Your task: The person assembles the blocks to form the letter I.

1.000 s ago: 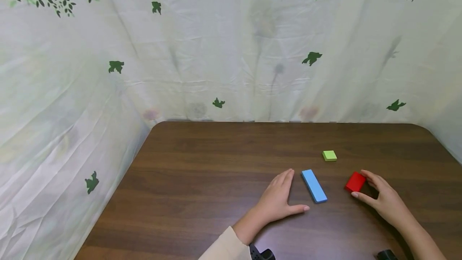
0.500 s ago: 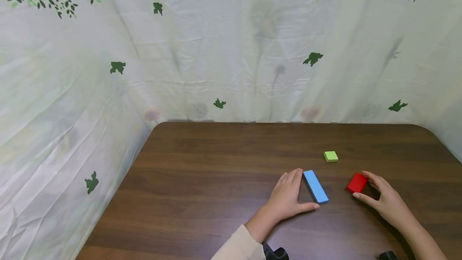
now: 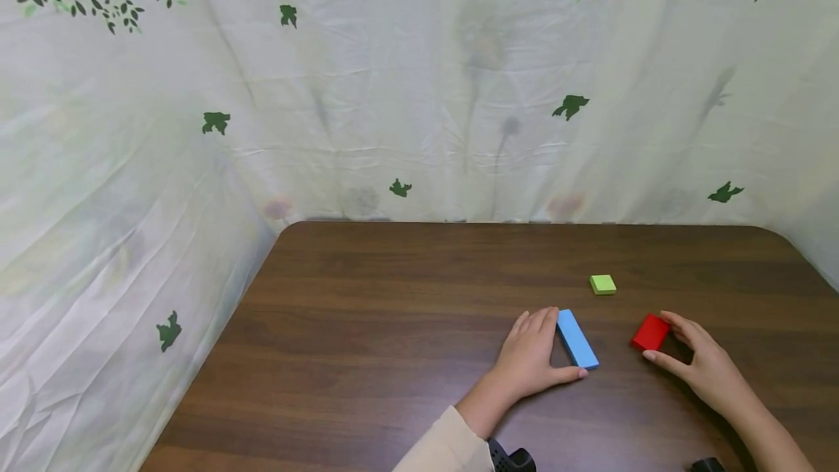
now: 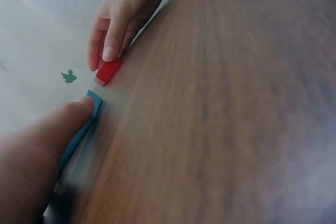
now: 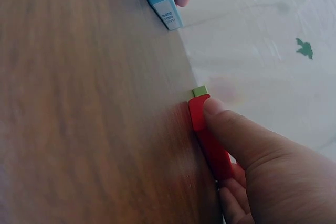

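Note:
A long flat blue block [image 3: 577,341] lies on the brown table, right of my left hand [image 3: 529,359]. That hand spans it lengthwise, fingertips at its far end and thumb at its near end. In the left wrist view the thumb overlaps the end of the blue block [image 4: 95,97]. Farther right, my right hand [image 3: 703,366] holds a red block [image 3: 650,332] between thumb and fingers, with the block down on the table. The right wrist view shows the thumb against one end of the red block [image 5: 211,142] and curled fingers at the other.
A small light-green block [image 3: 603,285] lies farther back, between and beyond the two hands. The wooden table [image 3: 367,290] ends at a pale curtain [image 3: 419,93] printed with leaves and birds. Black devices sit at both wrists.
My left hand has moved right, from beside the blue block to contact at its ends. The right hand has stayed at the red block. The view has shifted slightly.

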`<state>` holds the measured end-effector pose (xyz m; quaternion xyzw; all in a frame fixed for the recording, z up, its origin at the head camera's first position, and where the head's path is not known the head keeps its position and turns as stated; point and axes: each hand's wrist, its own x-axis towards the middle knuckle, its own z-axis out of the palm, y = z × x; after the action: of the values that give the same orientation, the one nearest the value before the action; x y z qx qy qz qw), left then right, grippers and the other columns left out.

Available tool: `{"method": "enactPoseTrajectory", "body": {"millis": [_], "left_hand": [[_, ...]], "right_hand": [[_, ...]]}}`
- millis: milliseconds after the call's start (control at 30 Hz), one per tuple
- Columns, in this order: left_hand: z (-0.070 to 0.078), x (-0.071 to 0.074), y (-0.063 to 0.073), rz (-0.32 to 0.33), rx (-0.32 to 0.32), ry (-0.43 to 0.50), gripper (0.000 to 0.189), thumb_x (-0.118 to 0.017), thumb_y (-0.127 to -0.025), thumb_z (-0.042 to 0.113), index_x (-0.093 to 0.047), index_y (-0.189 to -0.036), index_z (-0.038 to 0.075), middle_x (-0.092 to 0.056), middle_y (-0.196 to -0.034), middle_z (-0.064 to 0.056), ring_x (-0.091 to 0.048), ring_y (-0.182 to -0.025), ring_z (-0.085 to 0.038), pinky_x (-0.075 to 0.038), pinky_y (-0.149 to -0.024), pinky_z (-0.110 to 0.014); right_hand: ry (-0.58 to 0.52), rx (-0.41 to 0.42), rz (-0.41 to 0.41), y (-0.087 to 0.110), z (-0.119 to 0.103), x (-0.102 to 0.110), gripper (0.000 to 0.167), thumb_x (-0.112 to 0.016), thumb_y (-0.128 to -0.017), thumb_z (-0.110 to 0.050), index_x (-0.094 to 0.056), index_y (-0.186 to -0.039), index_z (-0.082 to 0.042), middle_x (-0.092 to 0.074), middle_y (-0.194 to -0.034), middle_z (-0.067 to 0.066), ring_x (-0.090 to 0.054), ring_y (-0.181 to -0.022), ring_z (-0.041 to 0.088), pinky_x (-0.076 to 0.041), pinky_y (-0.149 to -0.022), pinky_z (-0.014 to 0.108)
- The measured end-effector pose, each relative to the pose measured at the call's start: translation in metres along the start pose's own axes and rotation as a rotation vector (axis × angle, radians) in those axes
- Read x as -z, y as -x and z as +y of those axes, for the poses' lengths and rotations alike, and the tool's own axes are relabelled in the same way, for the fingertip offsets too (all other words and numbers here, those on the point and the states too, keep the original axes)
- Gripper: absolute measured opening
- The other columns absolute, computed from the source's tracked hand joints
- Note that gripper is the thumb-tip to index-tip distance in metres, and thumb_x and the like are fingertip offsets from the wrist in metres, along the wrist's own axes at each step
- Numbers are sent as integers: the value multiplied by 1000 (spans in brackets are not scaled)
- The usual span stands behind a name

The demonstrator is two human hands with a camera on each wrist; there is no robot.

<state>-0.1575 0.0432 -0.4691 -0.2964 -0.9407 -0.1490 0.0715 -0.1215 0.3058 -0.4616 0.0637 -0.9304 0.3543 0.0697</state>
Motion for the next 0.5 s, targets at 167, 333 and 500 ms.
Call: {"method": "enactPoseTrajectory", "body": {"millis": [167,333,500], "left_hand": [[0,1,-1,-14,6,30,89,-60,-71,64,-34,-135,8,-41,-133,0,-33,-124,-10,-17,-104,-27],[0,2,-1,-6,-7,75,88,-64,-70,60,-35,-134,7,-41,-132,0,-33,-123,-9,-16,-104,-24],[-1,4,-2,26,-24,109,88,-67,-69,57,-35,-134,7,-40,-130,0,-33,-123,-9,-13,-104,-22]], "right_hand": [[0,-4,-5,0,0,0,74,-70,-78,-24,-31,-133,6,-33,-126,32,-39,-106,49,-33,-78,60],[4,-7,-9,0,1,0,74,-70,-78,-25,-31,-133,6,-33,-126,32,-39,-106,49,-33,-78,59],[3,-9,-14,1,1,0,74,-69,-79,-25,-31,-134,6,-33,-126,31,-39,-106,49,-33,-78,59]]}}
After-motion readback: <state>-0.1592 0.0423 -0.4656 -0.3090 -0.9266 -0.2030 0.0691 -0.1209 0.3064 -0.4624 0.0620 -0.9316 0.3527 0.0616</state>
